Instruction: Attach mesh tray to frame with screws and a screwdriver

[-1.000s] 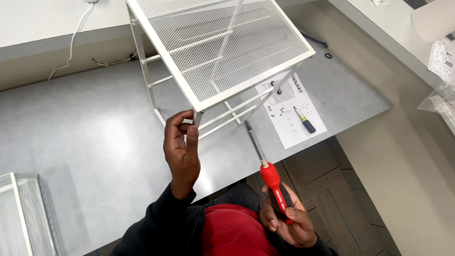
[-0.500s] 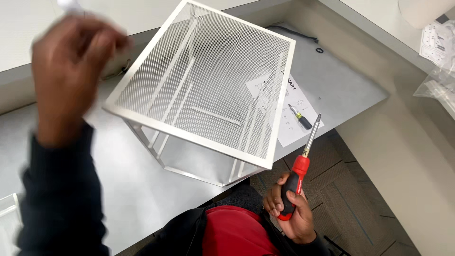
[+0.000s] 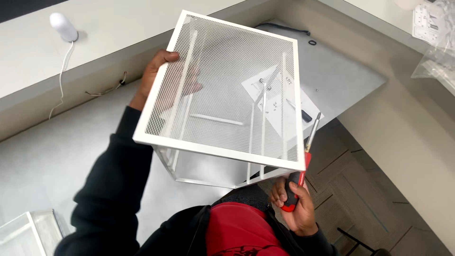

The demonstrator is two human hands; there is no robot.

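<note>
I see my left hand (image 3: 159, 80) gripping the far edge of the white mesh rack (image 3: 222, 95), fingers (image 3: 168, 57) curled over its frame — it is tilted above the grey surface (image 3: 57, 151). My right hand (image 3: 294, 204) is closed round the red-handled screwdriver (image 3: 301, 170), shaft pointing up beside the rack's corner — possibly touching it. An instruction sheet (image 3: 284, 102) lies beneath.
</note>
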